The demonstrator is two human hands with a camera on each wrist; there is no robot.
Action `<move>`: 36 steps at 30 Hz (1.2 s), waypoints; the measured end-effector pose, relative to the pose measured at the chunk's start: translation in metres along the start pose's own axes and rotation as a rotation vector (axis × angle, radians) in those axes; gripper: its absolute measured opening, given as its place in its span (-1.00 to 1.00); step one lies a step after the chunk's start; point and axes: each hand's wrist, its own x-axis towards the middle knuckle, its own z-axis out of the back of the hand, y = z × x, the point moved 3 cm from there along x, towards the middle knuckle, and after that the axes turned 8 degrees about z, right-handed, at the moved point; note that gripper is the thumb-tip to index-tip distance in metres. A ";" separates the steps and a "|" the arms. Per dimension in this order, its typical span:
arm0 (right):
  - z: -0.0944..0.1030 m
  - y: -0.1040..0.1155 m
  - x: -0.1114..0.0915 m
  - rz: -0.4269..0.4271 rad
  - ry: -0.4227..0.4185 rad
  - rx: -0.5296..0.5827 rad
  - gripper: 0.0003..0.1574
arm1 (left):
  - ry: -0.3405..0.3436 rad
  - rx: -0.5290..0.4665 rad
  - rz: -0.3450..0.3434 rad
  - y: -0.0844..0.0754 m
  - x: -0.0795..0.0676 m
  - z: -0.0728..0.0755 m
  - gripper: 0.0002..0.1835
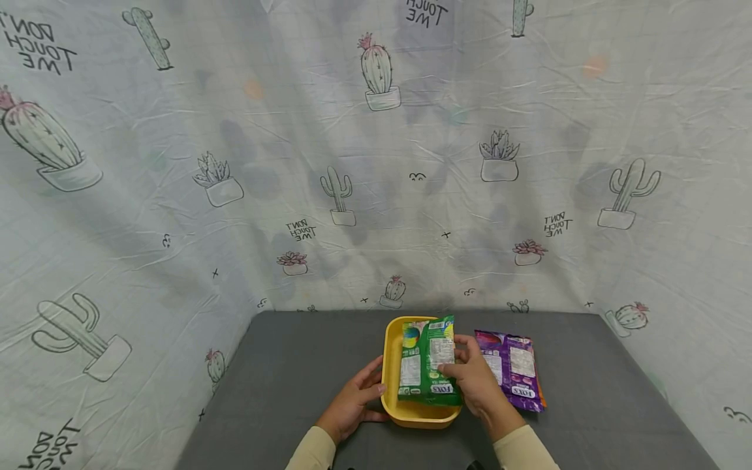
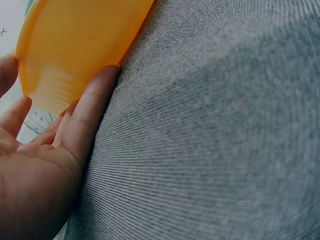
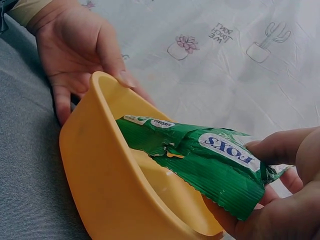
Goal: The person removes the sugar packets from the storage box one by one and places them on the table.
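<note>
In the head view, a yellow plastic tub [image 1: 390, 391] stands on the grey tabletop. My left hand [image 1: 355, 399] touches its left wall, thumb at the rim and other fingers spread along the outside. The left wrist view shows those fingers fairly straight against the tub [image 2: 75, 50]. My right hand [image 1: 474, 378] pinches the right edge of a green FOX'S candy bag [image 1: 424, 365], thumb on top and fingers beneath. The bag lies tilted over the tub's opening; in the right wrist view its far end [image 3: 150, 131] dips inside the rim.
Purple FOX'S candy bags [image 1: 519, 372] lie right of the tub, with an orange edge [image 1: 543, 391] peeking out beneath. A white cactus-print cloth [image 1: 376, 196] hangs behind and beside the grey tabletop [image 1: 282, 378].
</note>
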 end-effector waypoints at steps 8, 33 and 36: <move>0.006 0.002 0.002 0.016 -0.020 0.004 -0.09 | 0.005 0.004 -0.005 0.001 0.001 0.001 -0.18; 0.021 0.008 0.004 0.020 -0.070 0.003 -0.12 | 0.016 0.025 -0.011 0.003 0.004 0.004 -0.16; 0.023 0.006 0.005 0.018 -0.069 0.006 -0.12 | 0.016 0.021 -0.008 0.003 0.004 0.004 -0.17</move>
